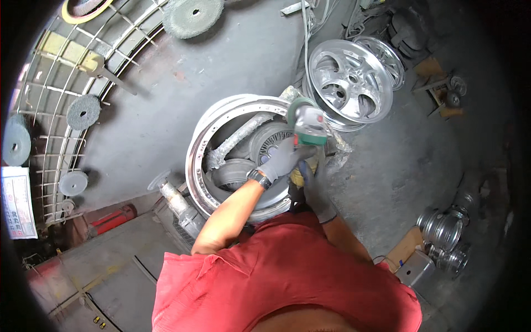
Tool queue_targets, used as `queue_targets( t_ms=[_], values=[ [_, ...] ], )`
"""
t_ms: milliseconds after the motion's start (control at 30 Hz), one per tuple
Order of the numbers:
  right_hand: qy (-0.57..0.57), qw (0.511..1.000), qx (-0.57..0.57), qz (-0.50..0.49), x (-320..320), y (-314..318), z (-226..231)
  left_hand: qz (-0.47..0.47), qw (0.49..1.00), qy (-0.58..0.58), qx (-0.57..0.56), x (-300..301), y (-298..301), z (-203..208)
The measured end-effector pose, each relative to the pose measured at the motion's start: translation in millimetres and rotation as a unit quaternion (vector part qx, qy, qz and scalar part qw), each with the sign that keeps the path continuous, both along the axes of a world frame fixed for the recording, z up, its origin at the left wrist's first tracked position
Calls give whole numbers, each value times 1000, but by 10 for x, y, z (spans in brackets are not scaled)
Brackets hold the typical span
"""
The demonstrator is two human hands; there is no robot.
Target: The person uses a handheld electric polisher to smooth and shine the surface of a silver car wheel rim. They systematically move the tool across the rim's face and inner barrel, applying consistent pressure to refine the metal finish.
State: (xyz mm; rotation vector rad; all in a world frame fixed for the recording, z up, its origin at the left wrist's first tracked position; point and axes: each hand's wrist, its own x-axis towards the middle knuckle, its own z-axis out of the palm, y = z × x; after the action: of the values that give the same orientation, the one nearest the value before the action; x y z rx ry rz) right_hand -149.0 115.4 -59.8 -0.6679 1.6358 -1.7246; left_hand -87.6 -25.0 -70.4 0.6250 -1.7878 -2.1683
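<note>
My left hand [279, 159], in a grey glove with a dark watch at the wrist, is closed on a hand-held power tool with a green and silver head [308, 124]. The head is smeared by motion, so its exact kind is unclear. My right hand [318, 191], gloved in darker grey, is closed around the tool's yellowish lower part [298, 176]. Under and left of the hands lies a large silver wheel rim [194, 166]. Through its opening show a crusted grey bar [240, 138], a finned wheel center [268, 141] and another round metal part [235, 172].
Polished wheels [351, 83] lean at the far right of the rim. On a wire rack [61, 116] at the left hang abrasive discs [83, 112]. A crusted pipe [177, 202] stands near my left elbow. Several shiny metal parts [442, 228] lie at the right.
</note>
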Motion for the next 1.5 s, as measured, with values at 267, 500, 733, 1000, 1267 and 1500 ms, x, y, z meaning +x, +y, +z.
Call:
queue_targets(
  t_ms=[267,500,733,1000,1267,1500],
  values=[
    [-171,983,-29,-57,-79,467,167,130,940,-127,-288,439,187,401],
    [-179,981,-74,24,-406,655,642,411,692,-282,-521,1936,-543,792],
    [-169,978,-39,116,-569,647,681,383,743,-371,-404,2100,-527,646],
    [-120,955,-26,269,-338,309,813,627,692,-279,-224,2525,402,-177],
    [-95,913,51,393,251,-352,819,699,540,-275,-379,2392,815,21],
    [189,809,24,556,796,-661,815,501,782,318,191,1859,1386,67]
  ],
)
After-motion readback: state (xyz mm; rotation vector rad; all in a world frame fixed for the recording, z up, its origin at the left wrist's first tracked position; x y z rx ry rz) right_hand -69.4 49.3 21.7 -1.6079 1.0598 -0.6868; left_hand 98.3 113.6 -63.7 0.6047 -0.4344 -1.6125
